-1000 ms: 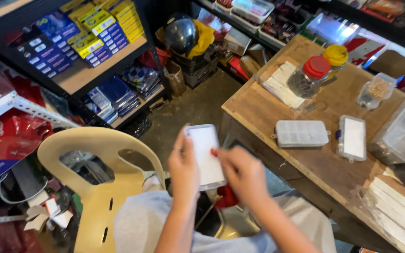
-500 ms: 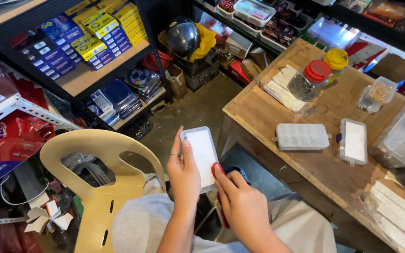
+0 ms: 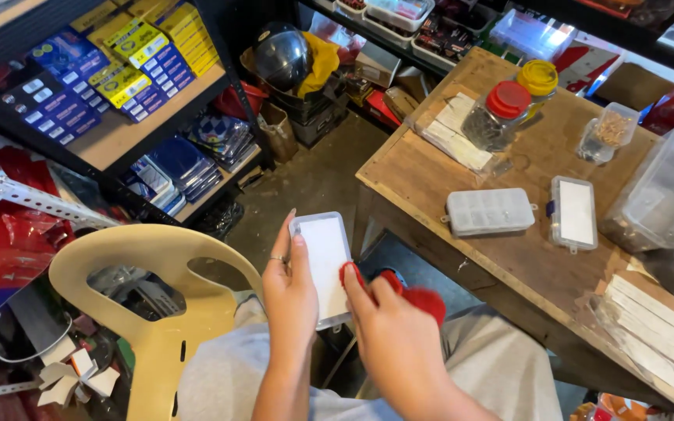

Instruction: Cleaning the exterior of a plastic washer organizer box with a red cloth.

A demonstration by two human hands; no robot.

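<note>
I see my left hand [image 3: 290, 292] closed around a small flat clear plastic case [image 3: 324, 267] with a white inside, holding it by its left edge over my lap, in front of the wooden tabletop [image 3: 462, 195] and well apart from it. The case stands a little tilted, its long side pointing away from me. My right hand [image 3: 391, 331] is at the lower right edge of the case, and its fingertips [image 3: 350, 274] touch the case there. Under this hand there is something red [image 3: 423, 300], but I cannot tell what it is or if the hand grips it.

On the tabletop lie a closed clear compartment box [image 3: 491, 211] and, just beside it to the right, a second small flat case [image 3: 573, 213] with a blue latch. Further back stand a jar with a red lid [image 3: 499, 115] and a jar with a yellow lid [image 3: 537, 79], touching each other. A small clear cup [image 3: 609, 131] with brownish pieces is near them. To my left is a beige plastic chair [image 3: 157, 312], and behind it a shelf [image 3: 130, 132] with blue and yellow boxes.
</note>
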